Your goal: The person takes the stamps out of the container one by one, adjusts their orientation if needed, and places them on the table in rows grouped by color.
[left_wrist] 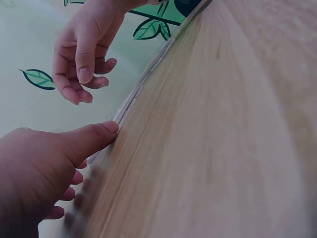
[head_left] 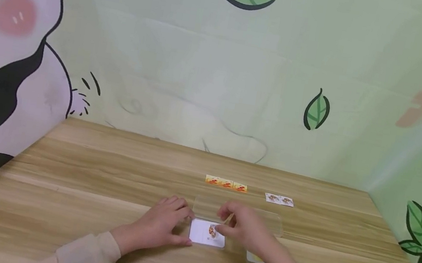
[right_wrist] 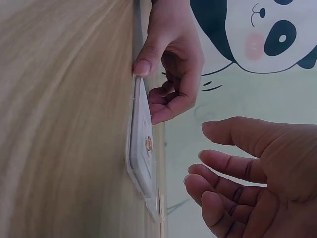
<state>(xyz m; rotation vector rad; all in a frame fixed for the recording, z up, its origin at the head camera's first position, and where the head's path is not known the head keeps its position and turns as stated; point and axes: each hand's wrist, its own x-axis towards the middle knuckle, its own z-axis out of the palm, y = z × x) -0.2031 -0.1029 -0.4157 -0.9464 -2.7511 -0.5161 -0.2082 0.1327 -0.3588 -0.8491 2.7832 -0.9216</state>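
Observation:
A shallow clear box (head_left: 199, 231) of white cards lies on the table, with a small orange-brown picture on the top card's right side. My left hand (head_left: 163, 223) grips the box at its left end, thumb at the near corner and fingertips at the far corner. In the right wrist view, the left thumb (right_wrist: 142, 67) presses on the edge of the box (right_wrist: 140, 144). My right hand (head_left: 247, 229) hovers over the right side of the box with bent, spread fingers and nothing between them. In the right wrist view, the right hand (right_wrist: 247, 173) is apart from the cards.
Clear plastic lids (head_left: 263, 218) lie just behind the box. Another clear case with yellow contents (head_left: 256, 258) is partly hidden under my right forearm. Farther back lie a row of yellow-red cards (head_left: 226, 183) and a pair of white picture cards (head_left: 279, 200). A printed wall (head_left: 162, 73) borders the wooden table.

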